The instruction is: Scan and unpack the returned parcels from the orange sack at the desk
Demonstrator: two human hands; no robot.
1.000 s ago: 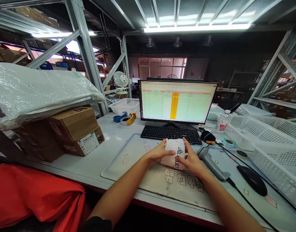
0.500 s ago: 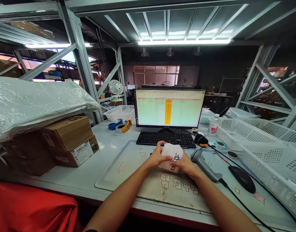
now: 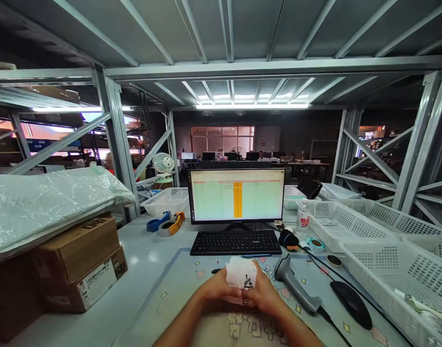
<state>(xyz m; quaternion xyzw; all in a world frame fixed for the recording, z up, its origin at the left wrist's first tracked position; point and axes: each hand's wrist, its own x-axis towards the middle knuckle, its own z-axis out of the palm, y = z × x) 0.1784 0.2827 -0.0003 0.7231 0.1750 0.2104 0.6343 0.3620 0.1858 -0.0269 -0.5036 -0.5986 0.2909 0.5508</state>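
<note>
Between my two hands is a white, soft-looking packet (image 3: pixel 240 273) with black lettering on its front, held above the desk mat (image 3: pixel 177 294). My left hand (image 3: pixel 216 287) is closed around its left side, thumb across the front. On the other side my right hand (image 3: pixel 263 291) grips it, and the two thumbs meet near the lower middle. The back of the packet and most fingertips are hidden. A grey barcode scanner (image 3: pixel 296 284) lies just right of my right hand. Beyond the packet sits a black keyboard (image 3: pixel 235 242) under a lit monitor (image 3: pixel 214 197) showing a spreadsheet.
White perforated baskets (image 3: pixel 383 260) line the right side, near a black mouse (image 3: pixel 351 303) and a plastic bottle (image 3: pixel 303 217). Tape dispensers (image 3: pixel 172 225) lie left of the keyboard. Cardboard boxes (image 3: pixel 76 250) under a bubble-wrapped bundle (image 3: pixel 55 202) stand at the left.
My view has tilted upward, so the desk and monitor appear lower and more overhead shelf shows. Both hands still hold the packet, with my fingers wrapped closer around it.
</note>
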